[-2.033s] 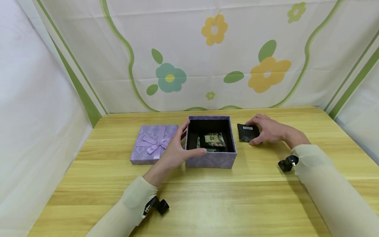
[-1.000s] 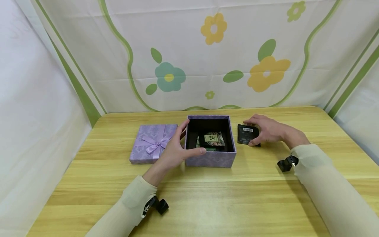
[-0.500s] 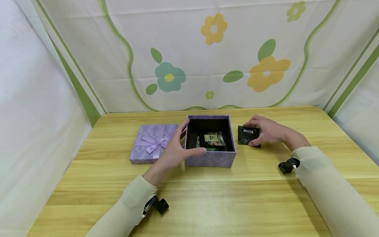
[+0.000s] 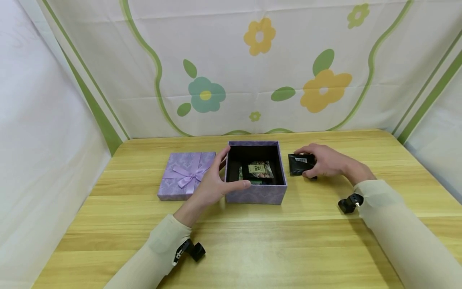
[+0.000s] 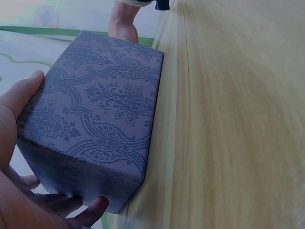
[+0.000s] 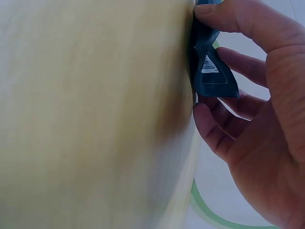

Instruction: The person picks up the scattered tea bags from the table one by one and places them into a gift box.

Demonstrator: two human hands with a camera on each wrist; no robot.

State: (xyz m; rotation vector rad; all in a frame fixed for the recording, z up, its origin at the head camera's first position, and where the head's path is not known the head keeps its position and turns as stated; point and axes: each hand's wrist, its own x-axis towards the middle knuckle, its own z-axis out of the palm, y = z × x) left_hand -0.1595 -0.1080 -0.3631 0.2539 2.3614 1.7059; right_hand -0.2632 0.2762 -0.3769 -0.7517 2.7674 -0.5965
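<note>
A purple patterned gift box (image 4: 256, 196) stands uncovered on the table, its inside black. My left hand (image 4: 213, 184) holds its near left corner, thumb along the front rim and fingers against the left side; the left wrist view shows the patterned box wall (image 5: 112, 100) between thumb and fingers. Inside lie clear-windowed packets, one with a pale yellow label (image 4: 257, 169). To the right of the box, my right hand (image 4: 327, 160) pinches a flat black sachet (image 4: 299, 166) with a white barcode label. In the right wrist view the sachet (image 6: 214, 86) is bent, close to the tabletop.
The box lid (image 4: 171, 188), purple with a ribbon bow (image 4: 189, 178), lies left of the box, partly behind the left hand. A flowered white cloth (image 4: 231, 48) hangs behind the wooden table (image 4: 249, 249). Small black cameras (image 4: 196, 252) sit at both wrists.
My right hand has shifted slightly toward me, and the sachet's far edge has come nearer, so its face looks more foreshortened. The left hand and the box stay put.
</note>
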